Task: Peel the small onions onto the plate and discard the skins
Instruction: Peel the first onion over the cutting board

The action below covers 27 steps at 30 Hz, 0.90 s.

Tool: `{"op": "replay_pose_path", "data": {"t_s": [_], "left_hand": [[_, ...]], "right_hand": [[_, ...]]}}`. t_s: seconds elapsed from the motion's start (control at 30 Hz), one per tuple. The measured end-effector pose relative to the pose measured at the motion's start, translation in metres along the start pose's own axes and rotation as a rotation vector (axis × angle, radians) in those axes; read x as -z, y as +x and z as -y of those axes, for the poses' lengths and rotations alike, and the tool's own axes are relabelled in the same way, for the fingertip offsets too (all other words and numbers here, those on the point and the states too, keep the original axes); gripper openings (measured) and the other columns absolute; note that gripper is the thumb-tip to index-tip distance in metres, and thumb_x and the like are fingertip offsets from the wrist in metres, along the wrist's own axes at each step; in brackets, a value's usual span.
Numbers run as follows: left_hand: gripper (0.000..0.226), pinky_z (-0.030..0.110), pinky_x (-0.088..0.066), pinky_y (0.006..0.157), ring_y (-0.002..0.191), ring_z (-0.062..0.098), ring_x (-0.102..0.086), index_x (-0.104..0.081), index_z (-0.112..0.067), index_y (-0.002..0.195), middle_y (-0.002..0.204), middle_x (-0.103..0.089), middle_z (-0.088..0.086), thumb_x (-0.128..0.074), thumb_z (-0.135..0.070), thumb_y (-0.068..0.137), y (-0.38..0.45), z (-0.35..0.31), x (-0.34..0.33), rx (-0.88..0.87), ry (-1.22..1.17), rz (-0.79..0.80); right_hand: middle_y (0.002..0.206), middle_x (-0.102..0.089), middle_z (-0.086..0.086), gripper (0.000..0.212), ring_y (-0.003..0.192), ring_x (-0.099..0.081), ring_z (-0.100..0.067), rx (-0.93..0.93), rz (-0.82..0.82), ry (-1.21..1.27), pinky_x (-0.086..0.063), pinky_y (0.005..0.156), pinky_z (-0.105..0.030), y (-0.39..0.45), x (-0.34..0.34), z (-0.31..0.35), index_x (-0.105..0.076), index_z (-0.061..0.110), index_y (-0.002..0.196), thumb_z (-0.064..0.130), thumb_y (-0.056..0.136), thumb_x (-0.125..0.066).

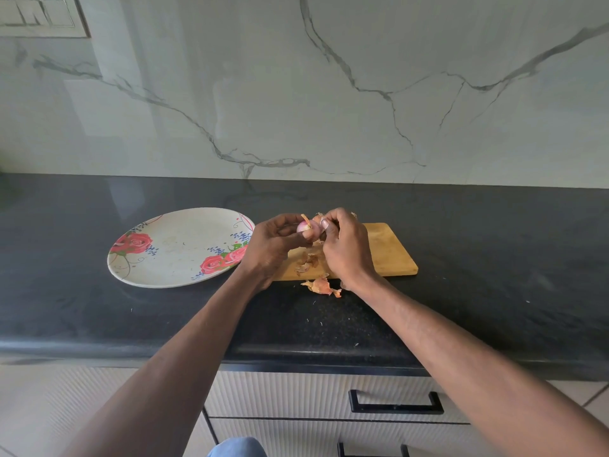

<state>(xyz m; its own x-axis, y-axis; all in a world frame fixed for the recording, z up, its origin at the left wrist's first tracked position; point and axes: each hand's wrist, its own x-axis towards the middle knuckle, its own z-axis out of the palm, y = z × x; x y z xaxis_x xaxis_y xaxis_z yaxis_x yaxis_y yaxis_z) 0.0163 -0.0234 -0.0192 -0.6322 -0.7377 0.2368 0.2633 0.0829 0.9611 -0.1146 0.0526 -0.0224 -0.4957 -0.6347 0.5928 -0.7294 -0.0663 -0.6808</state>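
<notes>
Two hands peel a small onion above a wooden board.

Nearest, loose skins [321, 285] lie below the wrists on the dark counter. The left hand [273, 242] grips the pinkish onion [308, 227]; the right hand [344, 240] pinches skin at its side (peeling is midway). Left of the left hand, the flowered plate [179, 247] is empty; next, I'd judge, strip it and set it there.

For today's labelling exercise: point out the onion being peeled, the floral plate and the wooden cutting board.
onion [308, 228]: head view, its bare pink side.
floral plate [178, 245]: head view, bare centre.
wooden cutting board [392, 255]: head view, bare right part.
</notes>
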Motion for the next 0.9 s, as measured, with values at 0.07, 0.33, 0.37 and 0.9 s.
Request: {"op": "replay_pose_path", "data": {"t_s": [0.07,0.33,0.37,0.9], "left_hand": [[0.029,0.038,-0.057,0.091,0.099,0.026,-0.072,-0.067,-0.003,0.112,0.107,-0.075,0.016,-0.075,-0.004,0.083,-0.001,-0.002,-0.001,0.002,-0.013,0.005],[0.033,0.042,-0.056,0.096,0.103,0.031,-0.071,-0.065,0.001,0.117,0.113,-0.073,0.018,-0.072,-0.009,0.087,-0.005,-0.005,-0.003,0.023,-0.064,0.038],[0.034,0.042,-0.056,0.096,0.104,0.032,-0.071,-0.064,0.001,0.117,0.113,-0.073,0.018,-0.072,-0.011,0.086,-0.005,-0.005,-0.003,0.029,-0.074,0.032],[0.015,0.028,-0.06,0.082,0.093,0.026,-0.072,-0.065,-0.001,0.109,0.1,-0.073,0.013,-0.056,0.002,0.097,0.001,-0.013,0.0,0.06,-0.329,-0.12]], "right_hand": [[0.102,-0.063,-0.007,0.007,0.094,-0.058,-0.018,-0.048,-0.005,0.047,-0.047,0.062,-0.013,0.001,0.002,0.001,-0.06,0.011,0.097,0.006,0.1,-0.055],[0.098,-0.065,-0.01,0.012,0.063,-0.062,-0.004,-0.266,0.041,0.269,-0.049,0.052,-0.018,0.006,0.005,0.005,-0.058,0.009,0.101,0.01,0.104,-0.047],[0.093,-0.065,-0.011,0.013,0.056,-0.059,-0.002,-0.283,0.051,0.314,-0.047,0.05,-0.018,0.006,0.006,0.007,-0.058,0.007,0.1,0.01,0.105,-0.046],[0.07,-0.071,0.007,0.023,0.073,-0.066,-0.006,0.074,0.031,0.059,-0.048,0.094,-0.027,-0.003,0.012,0.006,-0.073,0.009,0.067,0.008,0.089,-0.066]]}}
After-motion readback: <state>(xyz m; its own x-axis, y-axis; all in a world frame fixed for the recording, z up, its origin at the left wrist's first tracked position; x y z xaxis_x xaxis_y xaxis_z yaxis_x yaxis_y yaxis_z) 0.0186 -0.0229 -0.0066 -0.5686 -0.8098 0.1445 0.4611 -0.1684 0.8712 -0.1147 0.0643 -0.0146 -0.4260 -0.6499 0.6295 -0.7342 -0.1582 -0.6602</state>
